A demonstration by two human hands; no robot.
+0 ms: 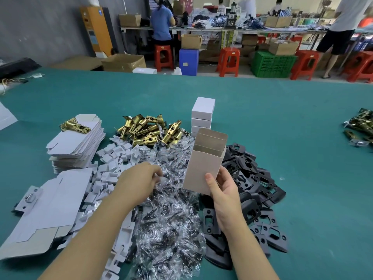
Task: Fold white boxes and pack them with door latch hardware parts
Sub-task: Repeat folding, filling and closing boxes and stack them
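Observation:
My right hand [223, 196] holds an upright white box [203, 164] with its top flaps open, above the parts on the green table [282, 122]. My left hand [141, 178] reaches into the pile of clear screw bags [167, 215], fingers pinched on one bag. Brass latches [149, 129] lie heaped behind that pile. Black strike plates [254, 190] lie to the right of it. A stack of closed white boxes [202, 116] stands behind the held box. Flat box blanks [76, 142] are stacked at the left, with one brass latch [74, 125] on top.
Small white card inserts [113, 164] lie scattered between the blanks and the bags. More flat blanks [50, 211] lie at the near left. Dark latches [361, 124] sit at the right edge. Beyond the table are red stools [229, 61], a green crate [272, 63], cardboard boxes and other workers.

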